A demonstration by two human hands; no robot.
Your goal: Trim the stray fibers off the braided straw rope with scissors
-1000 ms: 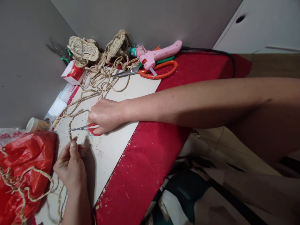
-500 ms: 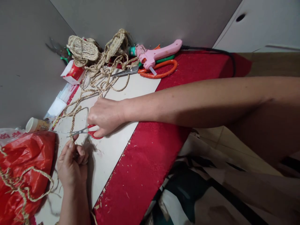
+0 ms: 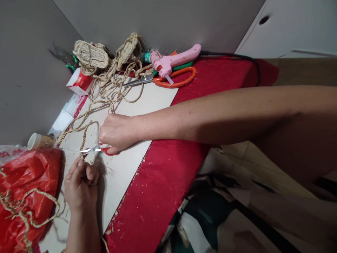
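My right hand [image 3: 117, 131] grips small red-handled scissors [image 3: 97, 150] over a pale board [image 3: 126, 147]; the blades point left and sit at a braided straw rope [image 3: 88, 128]. My left hand [image 3: 80, 188] is closed in a pinch on the rope's near end, just below the blades. The rope runs back from there into a tangled heap [image 3: 116, 75] at the far corner.
A pink glue gun [image 3: 173, 61] and large orange-handled scissors [image 3: 173, 80] lie at the back on the red cloth [image 3: 184, 158]. A red-and-white box [image 3: 80, 82], a small cup [image 3: 39, 140] and a red plastic bag [image 3: 26, 186] are on the left. Grey walls enclose the corner.
The scissors moved down and left to the rope just above my left fingers. My left hand shifted slightly up and curled tighter on the rope end.
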